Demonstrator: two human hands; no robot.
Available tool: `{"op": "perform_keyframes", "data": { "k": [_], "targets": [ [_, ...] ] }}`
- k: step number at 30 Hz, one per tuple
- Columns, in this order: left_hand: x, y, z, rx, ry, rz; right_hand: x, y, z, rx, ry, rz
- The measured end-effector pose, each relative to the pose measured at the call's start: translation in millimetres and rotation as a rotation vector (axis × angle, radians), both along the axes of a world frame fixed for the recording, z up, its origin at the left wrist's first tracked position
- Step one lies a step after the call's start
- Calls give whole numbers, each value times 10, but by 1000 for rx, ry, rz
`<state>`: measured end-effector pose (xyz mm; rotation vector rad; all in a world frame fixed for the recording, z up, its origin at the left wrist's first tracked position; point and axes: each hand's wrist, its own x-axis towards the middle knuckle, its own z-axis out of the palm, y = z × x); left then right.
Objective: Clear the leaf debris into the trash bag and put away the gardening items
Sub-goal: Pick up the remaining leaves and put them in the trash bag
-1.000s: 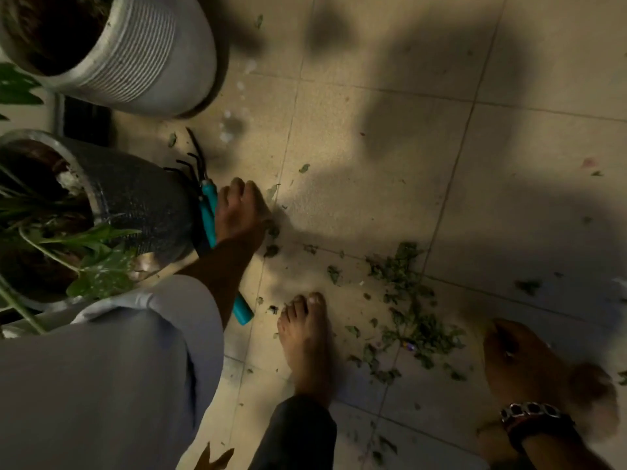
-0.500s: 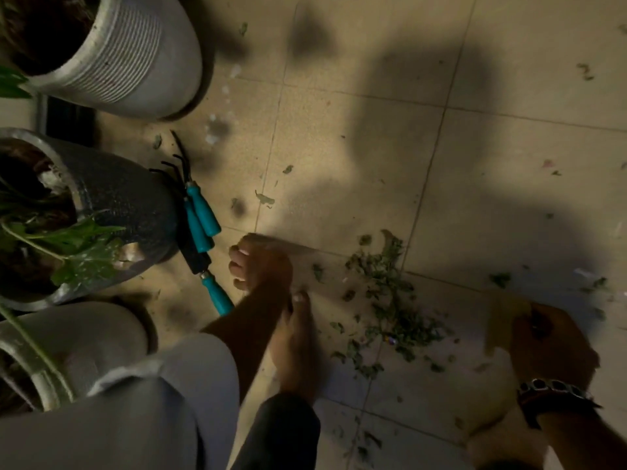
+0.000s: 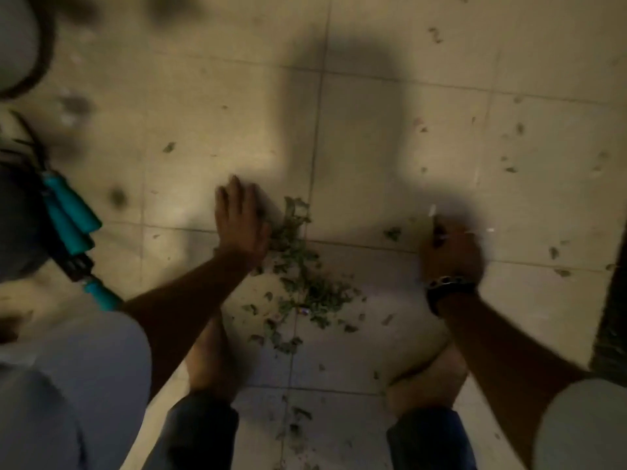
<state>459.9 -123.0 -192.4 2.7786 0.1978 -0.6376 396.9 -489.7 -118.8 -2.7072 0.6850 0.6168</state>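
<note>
Two bare hands reach down over a tiled floor (image 3: 390,137) in the head view, the only view given, and the frame is dim and somewhat blurred. At the centre lies the leaf debris (image 3: 298,283), a loose green pile straddling a grout line, with stray bits trailing toward 6 o'clock and scattered flecks out toward 2 and 3 o'clock.

Left hand (image 3: 242,225) lies flat and spread on the floor, fingers extended toward 12 o'clock, its thumb-side edge touching the pile's upper left margin. It grips nothing.

Right hand (image 3: 449,252) sits at about 3 o'clock from the pile, well apart from the main heap, curled loosely with the knuckles up. A thin pale strip (image 3: 432,212) shows at its fingertips; what it is cannot be told, nor whether the fingers truly pinch it. A dark beaded bracelet (image 3: 448,283) circles that wrist.

At 9 o'clock several garden tools with teal handles (image 3: 73,218) rest against a dark pot (image 3: 17,212), their metal ends pointing toward 11 o'clock. Part of a pale pot (image 3: 17,39) fills the corner at 10 o'clock.

Toward 6 o'clock two bare feet stand on the tiles, the left foot (image 3: 210,361) just beside the trailing debris, the right foot (image 3: 427,385) below the right forearm. Pale sleeves frame both lower corners.
</note>
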Motion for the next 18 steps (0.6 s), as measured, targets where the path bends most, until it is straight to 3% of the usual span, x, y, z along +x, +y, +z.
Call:
{"op": "perform_keyframes", "data": {
  "k": [3,5,7,9,11,13,15,18],
  "targets": [
    [-306,-314,111,-207,24,-399,130,952,114,186,72,169],
    [-144,-242,70,-210,-39,-443,130,861,106,207,69,206],
    [233,-5,50,-40,-143,-200,254,375,121,118,-24,48],
    [522,292,2,166,-76,125,499,-146,85,-49,-191,-49],
    [777,561,-1,199,58,270,721,-794,94,-201,-227,-192],
    [910,654,21,148,119,284,960,-1222,118,-307,-155,-271],
    [852,459,28,152,96,160,1135,-1231,6,-320,-110,-272],
    [448,-121,8,77,112,-187,1057,-538,-179,-167,-188,71]
  ]
}}
